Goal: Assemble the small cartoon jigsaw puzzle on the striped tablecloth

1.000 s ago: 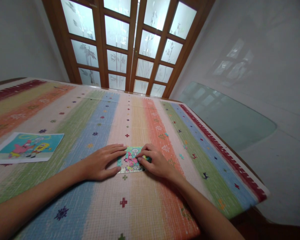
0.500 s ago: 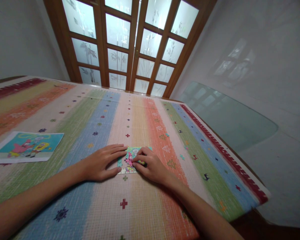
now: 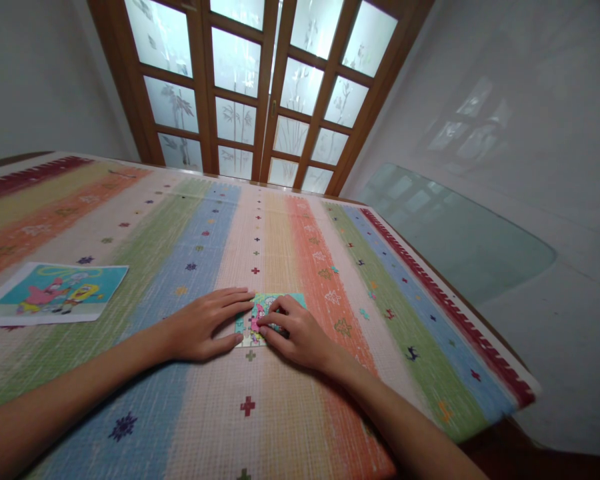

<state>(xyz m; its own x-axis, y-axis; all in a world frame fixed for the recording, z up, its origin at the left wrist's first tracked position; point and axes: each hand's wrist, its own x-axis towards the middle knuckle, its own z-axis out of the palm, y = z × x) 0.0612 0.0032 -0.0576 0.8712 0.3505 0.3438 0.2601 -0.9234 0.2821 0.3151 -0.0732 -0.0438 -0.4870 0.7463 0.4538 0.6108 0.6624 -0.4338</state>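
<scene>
A small jigsaw puzzle (image 3: 247, 325) with pink, teal and green cartoon figures lies flat in front of me, partly hidden by my fingers. My left hand (image 3: 207, 327) rests at its left edge, fingers stretched out and thumb apart, the tips touching the border. Over the puzzle's right half, my right hand (image 3: 295, 332) is closed in a pinch, with thumb and index finger at a pink puzzle piece (image 3: 255, 324) near the middle. The fingers cover part of that piece and much of the puzzle's lower right.
A striped tablecloth (image 3: 220, 413) covers the table. At left lies a printed cartoon picture (image 3: 55, 293). To the right are scattered loose teal puzzle pieces (image 3: 364, 313). Beyond the table stand wooden doors with frosted panes (image 3: 236, 120); a white wall (image 3: 505, 100) is at right.
My right hand's fingertips have shifted slightly left across the puzzle, toward its pink middle part. My left hand stays in place.
</scene>
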